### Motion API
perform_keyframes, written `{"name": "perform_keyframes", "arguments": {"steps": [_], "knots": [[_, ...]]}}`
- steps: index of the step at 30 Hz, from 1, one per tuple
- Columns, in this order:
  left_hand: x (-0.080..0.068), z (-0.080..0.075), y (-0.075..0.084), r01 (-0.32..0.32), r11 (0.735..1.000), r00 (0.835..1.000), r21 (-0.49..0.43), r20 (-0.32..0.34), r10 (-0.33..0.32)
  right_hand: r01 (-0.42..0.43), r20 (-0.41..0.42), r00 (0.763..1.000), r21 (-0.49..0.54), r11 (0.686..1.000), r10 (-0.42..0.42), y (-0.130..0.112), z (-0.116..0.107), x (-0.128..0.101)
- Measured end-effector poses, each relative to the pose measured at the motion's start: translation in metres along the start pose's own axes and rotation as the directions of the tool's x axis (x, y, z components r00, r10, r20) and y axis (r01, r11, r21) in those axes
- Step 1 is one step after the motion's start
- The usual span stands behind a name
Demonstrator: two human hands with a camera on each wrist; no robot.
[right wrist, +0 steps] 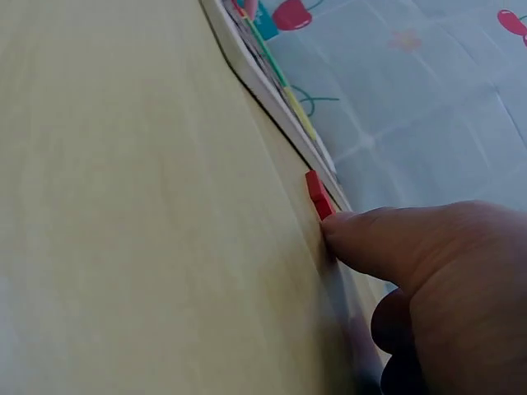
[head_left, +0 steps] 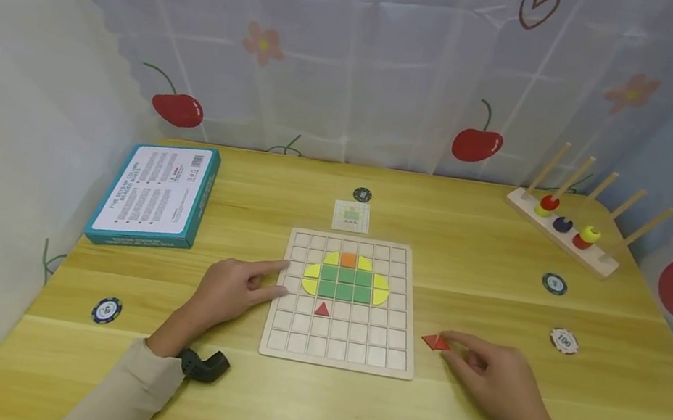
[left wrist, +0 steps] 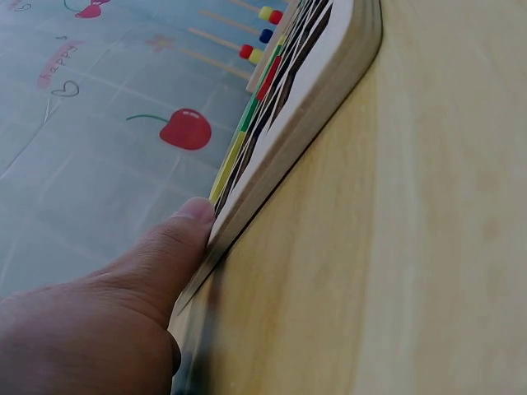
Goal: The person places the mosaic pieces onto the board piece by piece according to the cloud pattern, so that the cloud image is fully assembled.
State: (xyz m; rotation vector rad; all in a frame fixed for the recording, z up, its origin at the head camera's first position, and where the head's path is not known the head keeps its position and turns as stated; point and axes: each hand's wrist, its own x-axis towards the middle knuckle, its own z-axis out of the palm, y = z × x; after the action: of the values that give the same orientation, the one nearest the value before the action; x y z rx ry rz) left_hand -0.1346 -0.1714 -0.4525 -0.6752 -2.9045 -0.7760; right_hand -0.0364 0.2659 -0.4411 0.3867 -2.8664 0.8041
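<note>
A light wooden grid board (head_left: 337, 351) lies flat on the table. Yellow rounded pieces (head_left: 310, 286), several green squares (head_left: 344, 291) and one orange square (head_left: 348, 260) form a shape on it. Below them, a red triangle (head_left: 322, 309) occupies a cell. My left hand (head_left: 229, 290) touches the board's left edge with extended thumb and index finger; the left wrist view shows the thumb (left wrist: 185, 226) against the rim. Right of the board, my right hand (head_left: 498, 379) pinches red triangular pieces (head_left: 436, 342), apparently two, low over the table. The right wrist view shows the thumb against a red piece (right wrist: 319, 195).
A pattern card (head_left: 351, 217) and a dark chip (head_left: 362, 194) lie behind the board. A blue-edged box (head_left: 157, 193) lies back left, a chip (head_left: 107, 310) in front of it. Back right stands a peg rack (head_left: 570, 236) with beads; two chips (head_left: 564, 341) lie nearer.
</note>
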Motion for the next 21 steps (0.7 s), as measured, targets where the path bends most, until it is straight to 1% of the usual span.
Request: {"name": "perform_keyframes", "arguments": {"steps": [3,8,14,17,18,20,21], "knots": [[0.0,-0.001,0.0,-0.008,1.0,1.0,-0.002,-0.01,0.008,0.01,-0.012,1.0,-0.017,1.0,-0.011,-0.001,0.002,0.001],[0.0,-0.001,0.0,-0.009,1.0,1.0,-0.01,-0.011,0.009,0.005,-0.031,0.999,-0.038,0.999,-0.006,-0.002,0.006,0.001],[0.0,0.0,0.0,-0.004,1.0,1.0,-0.006,-0.008,0.004,0.016,-0.074,0.997,-0.01,1.0,-0.017,-0.004,0.009,0.002],[0.0,0.0,-0.001,-0.004,1.0,1.0,-0.003,-0.003,0.004,0.016,-0.141,0.99,0.047,0.999,-0.01,-0.009,0.011,0.002],[0.0,0.0,-0.001,-0.005,1.0,1.0,-0.003,-0.002,0.005,0.034,-0.176,0.984,0.072,0.997,-0.021,-0.011,0.014,0.004],[0.0,0.0,-0.001,-0.005,1.0,1.0,-0.001,-0.006,0.005,0.1,-0.238,0.969,0.117,0.988,-0.07,-0.017,0.021,0.007],[0.0,0.0,-0.001,-0.004,1.0,1.0,0.0,-0.008,0.004,0.147,-0.265,0.958,0.136,0.98,-0.107,-0.02,0.026,0.01]]}}
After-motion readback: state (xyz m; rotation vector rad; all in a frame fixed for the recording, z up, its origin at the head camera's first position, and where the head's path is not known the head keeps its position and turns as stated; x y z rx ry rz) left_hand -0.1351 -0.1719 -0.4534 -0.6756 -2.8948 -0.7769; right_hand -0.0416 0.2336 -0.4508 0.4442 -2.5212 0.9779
